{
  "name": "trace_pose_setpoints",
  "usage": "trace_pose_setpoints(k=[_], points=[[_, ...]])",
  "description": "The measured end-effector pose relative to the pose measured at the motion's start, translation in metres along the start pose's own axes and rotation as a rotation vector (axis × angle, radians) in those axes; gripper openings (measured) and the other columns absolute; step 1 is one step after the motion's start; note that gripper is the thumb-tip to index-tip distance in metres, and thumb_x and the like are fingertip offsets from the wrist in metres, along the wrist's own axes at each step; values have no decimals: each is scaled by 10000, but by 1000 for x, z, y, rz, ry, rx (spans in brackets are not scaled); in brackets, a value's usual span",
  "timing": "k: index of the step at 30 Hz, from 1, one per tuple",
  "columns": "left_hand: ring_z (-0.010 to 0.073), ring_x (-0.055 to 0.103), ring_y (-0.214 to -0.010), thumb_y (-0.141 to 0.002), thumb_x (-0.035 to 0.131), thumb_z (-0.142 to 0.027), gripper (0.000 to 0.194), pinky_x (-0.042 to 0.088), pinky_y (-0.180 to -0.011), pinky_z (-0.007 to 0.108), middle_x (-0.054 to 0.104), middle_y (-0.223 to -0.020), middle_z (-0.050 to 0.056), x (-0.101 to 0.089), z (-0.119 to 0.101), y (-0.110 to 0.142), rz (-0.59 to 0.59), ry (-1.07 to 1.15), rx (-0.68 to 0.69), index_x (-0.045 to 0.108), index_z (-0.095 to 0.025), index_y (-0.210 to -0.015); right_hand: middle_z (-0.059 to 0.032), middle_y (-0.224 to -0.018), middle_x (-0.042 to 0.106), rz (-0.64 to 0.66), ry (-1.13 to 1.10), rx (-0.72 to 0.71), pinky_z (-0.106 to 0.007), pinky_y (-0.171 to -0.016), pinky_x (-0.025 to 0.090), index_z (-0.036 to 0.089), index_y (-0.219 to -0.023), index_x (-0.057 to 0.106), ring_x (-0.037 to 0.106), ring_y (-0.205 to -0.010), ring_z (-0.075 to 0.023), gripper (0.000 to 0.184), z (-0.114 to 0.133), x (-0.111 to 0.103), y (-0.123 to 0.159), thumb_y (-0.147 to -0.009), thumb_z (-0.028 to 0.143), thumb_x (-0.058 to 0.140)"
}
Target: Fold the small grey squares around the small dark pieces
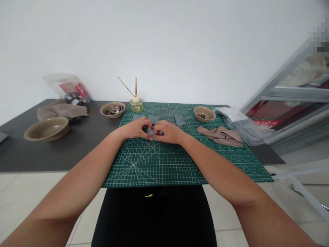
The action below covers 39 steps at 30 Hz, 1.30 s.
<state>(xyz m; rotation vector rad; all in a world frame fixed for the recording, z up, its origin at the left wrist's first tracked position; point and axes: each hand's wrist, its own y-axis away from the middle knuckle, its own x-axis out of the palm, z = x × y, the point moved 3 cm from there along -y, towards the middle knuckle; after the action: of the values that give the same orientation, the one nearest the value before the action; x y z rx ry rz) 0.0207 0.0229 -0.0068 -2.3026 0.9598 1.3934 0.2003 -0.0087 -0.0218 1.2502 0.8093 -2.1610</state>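
Both hands meet near the middle of the green cutting mat (140,154). Between them is a small greyish, see-through packet (151,131), perhaps a little plastic bag. My left hand (137,128) pinches its left side with thumb and fingers. My right hand (168,132) has curled fingers closed on its right side, partly hiding it. Just beyond the hands lie similar flat packets: one (153,119) straight behind, one (180,120) to the right and another (136,117) partly behind my left hand. What the held packet contains is too small to tell.
A bowl of small dark and pale pieces (113,109) and a glass reed diffuser (136,104) stand behind left. Further left are a larger bowl (47,129), a brown cloth (60,110) and a tipped clear tub (66,87). At right are a small bowl (204,114), another cloth (222,136) and plastic bag (243,125).
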Motion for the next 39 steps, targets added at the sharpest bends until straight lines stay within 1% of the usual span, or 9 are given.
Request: trace_pose_setpoints(k=[4, 8, 13, 17, 21, 26, 30, 35, 39], points=[[223, 557, -957, -671, 809, -585, 522, 446, -878, 338, 539, -1038, 33, -1, -3, 1, -4, -12, 5, 691, -210, -1015, -38, -911, 616, 5, -10, -50, -334, -916, 387, 189, -832, 670, 533, -935, -200, 112, 1, 3, -3, -921, 256, 684], [222, 556, -952, -686, 810, -571, 498, 450, -874, 337, 535, -1011, 27, 0, -1, 1, 0, -19, 16, 696, -217, -1018, -52, -927, 621, -56, 66, 38, -340, -908, 385, 184, -868, 679, 507, -933, -210, 103, -3, 3, -5, -938, 255, 652], [221, 559, -955, -673, 822, -541, 515, 449, -871, 337, 552, -1016, 26, 1, 1, 0, -9, -18, 26, 705, -226, -1064, -42, -898, 584, -75, 106, 109, -319, -831, 384, 189, -830, 649, 504, -912, -212, 75, -3, 2, -2, -887, 236, 664], [215, 561, -928, -658, 822, -542, 528, 452, -842, 337, 536, -1019, 31, 1, 1, 0, -18, -3, 3, 703, -205, -1048, -22, -849, 562, -27, 38, 40, -314, -835, 386, 189, -777, 629, 503, -867, -194, 144, 1, 2, -2, -870, 263, 710], [212, 561, -914, -646, 823, -554, 527, 453, -841, 338, 531, -1006, 26, 1, 1, 0, -31, 10, 11, 694, -199, -1014, -25, -871, 593, -6, -10, -56, -333, -889, 385, 190, -791, 657, 512, -887, -192, 158, 3, 4, -4, -916, 277, 696], [211, 561, -907, -653, 822, -542, 487, 450, -853, 342, 530, -991, 21, 2, 2, 0, -31, 6, 15, 708, -208, -989, -50, -925, 624, -72, 47, 8, -349, -903, 383, 187, -868, 679, 496, -929, -212, 118, -2, 6, -6, -946, 272, 654], [213, 561, -900, -631, 837, -538, 520, 451, -837, 340, 539, -997, 25, 2, 2, 0, -42, 32, 18, 715, -212, -1018, -43, -875, 601, -113, 95, 83, -334, -850, 387, 190, -816, 661, 489, -900, -215, 111, -3, 5, -4, -888, 269, 693], [210, 554, -888, -632, 835, -529, 513, 443, -815, 332, 528, -989, 24, 1, 0, 0, -38, 34, 4, 708, -206, -1010, -26, -806, 617, -74, 41, 5, -336, -855, 396, 185, -748, 659, 524, -839, -195, 165, 0, 4, -4, -858, 276, 742], [210, 550, -894, -645, 826, -536, 488, 435, -842, 342, 519, -978, 21, 1, 0, -1, -30, 30, 13, 699, -204, -980, -41, -885, 694, -48, -12, -51, -358, -902, 398, 189, -821, 706, 579, -891, -200, 101, -1, 5, -6, -903, 248, 722]])
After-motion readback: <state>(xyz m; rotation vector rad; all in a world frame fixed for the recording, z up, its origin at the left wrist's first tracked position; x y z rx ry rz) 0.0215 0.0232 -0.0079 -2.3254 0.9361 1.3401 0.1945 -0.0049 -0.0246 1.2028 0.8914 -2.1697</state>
